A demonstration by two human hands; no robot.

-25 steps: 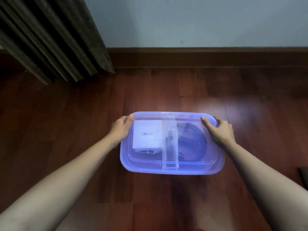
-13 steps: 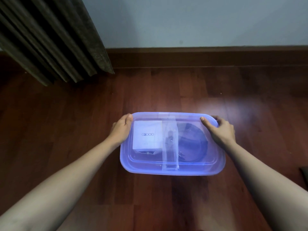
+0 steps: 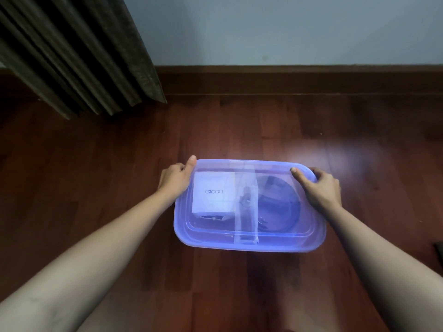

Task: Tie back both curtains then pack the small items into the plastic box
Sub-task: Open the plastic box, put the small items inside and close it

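A translucent blue plastic box (image 3: 249, 243) sits on the wooden floor with its lid on. Through the lid I see a white carton (image 3: 213, 191), a clear plastic packet (image 3: 247, 204) and a dark coiled item (image 3: 278, 204). My left hand (image 3: 176, 180) grips the box's far left corner, thumb on the lid. My right hand (image 3: 318, 188) grips the far right corner, thumb pressed on the lid and fingers curled over the edge. A dark pleated curtain (image 3: 79, 51) hangs at the upper left.
A wooden skirting board (image 3: 299, 80) runs along the pale wall behind the box. A dark object (image 3: 440, 250) shows at the right edge of the floor.
Both hands stay on the far corners of the lid; the right thumb has shifted slightly along the rim. The box has not moved.
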